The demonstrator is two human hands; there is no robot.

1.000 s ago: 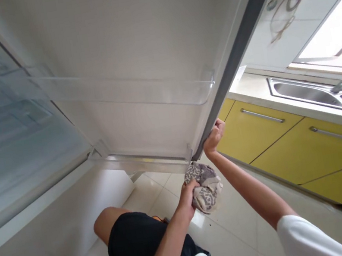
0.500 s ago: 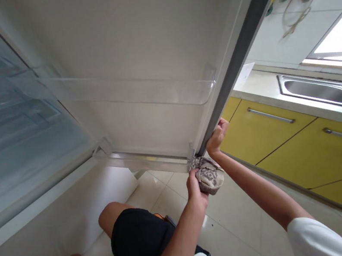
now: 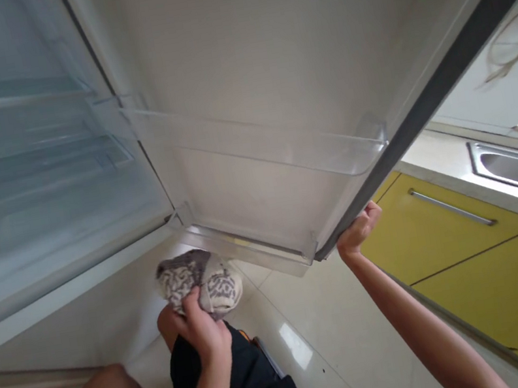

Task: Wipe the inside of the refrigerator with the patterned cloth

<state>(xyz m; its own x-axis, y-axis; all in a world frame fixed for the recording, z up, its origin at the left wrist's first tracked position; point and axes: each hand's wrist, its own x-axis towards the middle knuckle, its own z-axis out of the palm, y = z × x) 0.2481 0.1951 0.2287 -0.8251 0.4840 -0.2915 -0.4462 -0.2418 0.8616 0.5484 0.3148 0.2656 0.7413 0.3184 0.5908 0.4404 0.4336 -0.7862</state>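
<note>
Both hands busy: left hand (image 3: 202, 329) bunches a patterned rag (image 3: 202, 286) just below the fridge door (image 3: 268, 73), right hand (image 3: 358, 234) gripping the door's bottom corner. Rag looks soft and light, easy to scrunch anywhere.

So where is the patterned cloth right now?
In the head view the cloth is left of centre, bunched in the left hand, just below the bottom corner of the open fridge door near its hinge side and above the person's knee.
</note>
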